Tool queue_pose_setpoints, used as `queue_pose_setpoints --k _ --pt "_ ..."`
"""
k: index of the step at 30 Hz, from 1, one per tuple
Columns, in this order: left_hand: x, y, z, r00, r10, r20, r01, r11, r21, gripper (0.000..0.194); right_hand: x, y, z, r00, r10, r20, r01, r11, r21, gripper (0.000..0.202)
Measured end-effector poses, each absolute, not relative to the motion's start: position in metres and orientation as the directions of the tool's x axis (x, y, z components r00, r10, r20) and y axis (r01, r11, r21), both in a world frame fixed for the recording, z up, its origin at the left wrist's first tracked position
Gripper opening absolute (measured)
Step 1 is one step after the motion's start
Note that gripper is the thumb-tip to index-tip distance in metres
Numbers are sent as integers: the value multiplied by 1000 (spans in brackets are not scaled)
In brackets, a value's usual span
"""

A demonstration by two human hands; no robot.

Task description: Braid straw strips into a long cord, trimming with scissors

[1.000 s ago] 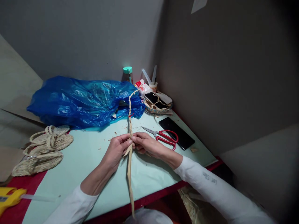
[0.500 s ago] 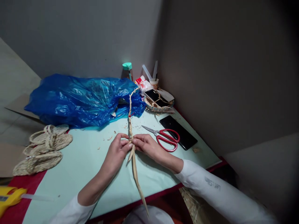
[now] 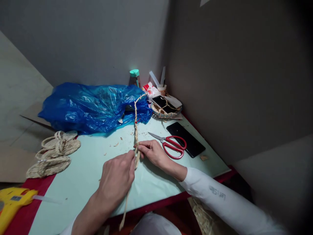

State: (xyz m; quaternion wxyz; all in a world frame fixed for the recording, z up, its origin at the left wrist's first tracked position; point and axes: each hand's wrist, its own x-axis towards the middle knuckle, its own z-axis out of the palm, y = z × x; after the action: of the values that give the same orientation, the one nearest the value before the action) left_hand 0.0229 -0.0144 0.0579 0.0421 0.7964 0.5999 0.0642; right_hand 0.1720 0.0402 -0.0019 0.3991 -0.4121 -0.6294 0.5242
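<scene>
A pale braided straw cord (image 3: 136,112) runs from the basket area down the table's middle, with a small red mark partway along it. My right hand (image 3: 154,152) pinches the cord at the lower end of its braided part. Just below and left, my left hand (image 3: 117,173) is closed round a loose straw strand, its fingertips partly hidden by the back of the hand. One strand end hangs below that hand past the table edge, and a short flat piece sticks down between both hands. Red-handled scissors (image 3: 174,147) lie right of the cord.
A blue plastic bag (image 3: 93,106) fills the back left. Woven sandals (image 3: 57,151) and a yellow glue gun (image 3: 16,202) are at left. A black phone (image 3: 187,138) lies right, beyond it a basket (image 3: 162,115) holding another phone. A green-lidded jar (image 3: 134,76) stands behind.
My left hand has turned over and moved down and left from the pinch point, carrying a strand. My right hand keeps its pinch. The view has shifted slightly.
</scene>
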Motion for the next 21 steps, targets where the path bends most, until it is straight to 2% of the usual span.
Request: queue_pose_setpoints --k 3,6,9,11,13,15,16,18,20,21 --pt "29 -15 56 313 949 37 927 -314 207 28 172 40 0 -348 935 72 -23 68 -997 32" --pt "40 -20 43 348 938 4 894 -333 298 33 172 40 1 -391 920 -39 -201 -127 -971 24" --pt "45 -23 35 350 936 -27 878 -318 358 35 173 42 0 -443 886 -133 -278 -277 -920 27" --pt "41 -21 38 369 929 5 832 -333 443 25 174 42 -2 -442 889 -123 -300 -275 -913 26" --pt "32 -12 46 345 932 109 769 -347 537 19 175 42 -2 -426 901 -87 -310 -235 -921 22" --pt "23 3 53 179 950 256 730 -303 613 17 175 40 0 -426 904 -46 -301 -189 -935 23" --pt "20 12 54 113 961 254 696 -259 669 17 176 39 2 -430 902 -31 -290 -171 -942 25" --pt "17 29 50 77 993 91 522 -118 845 19 176 37 6 -446 895 -11 -265 -144 -953 27" --pt "17 42 41 274 948 -163 267 88 960 17 178 36 10 -467 884 0 -245 -129 -961 24" --pt "17 46 36 349 903 -251 160 206 965 18 179 37 11 -479 878 1 -225 -122 -967 22"
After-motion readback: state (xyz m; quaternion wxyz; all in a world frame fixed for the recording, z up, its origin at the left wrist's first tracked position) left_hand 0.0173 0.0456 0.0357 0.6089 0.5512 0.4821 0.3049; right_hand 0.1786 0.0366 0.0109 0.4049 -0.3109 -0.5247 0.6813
